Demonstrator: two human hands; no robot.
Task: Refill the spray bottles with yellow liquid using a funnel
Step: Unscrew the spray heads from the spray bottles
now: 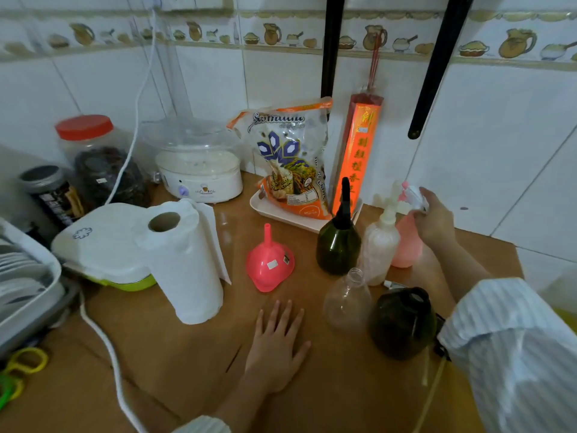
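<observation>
White tiled walls with a jug-patterned border are seen behind a brown wooden worktop (175, 364) that's pretty crowded. On the right side, the pink spray bottle (406, 245) is held at its white trigger head by the right hand (432, 218), fingers curled round it, so that grip is closed on the sprayer top. Just beside it a frosted white spray bottle (382, 242) and a dark green spray bottle (338, 245) with a black nozzle are stood upright, all 3 close together. Nearer the camera, a clear bottle (346, 303) with no cap and a dark green jug-like bottle (402, 323) are found. The pink funnel (270, 265) is laid upside down, spout up, left of the green bottle and well apart from the right hand. The left hand (276, 342) is pressed flat on the worktop, fingers straight, nothing held, with the funnel just beyond its fingertips. A paper towel roll (184, 260) is stood further left.
</observation>
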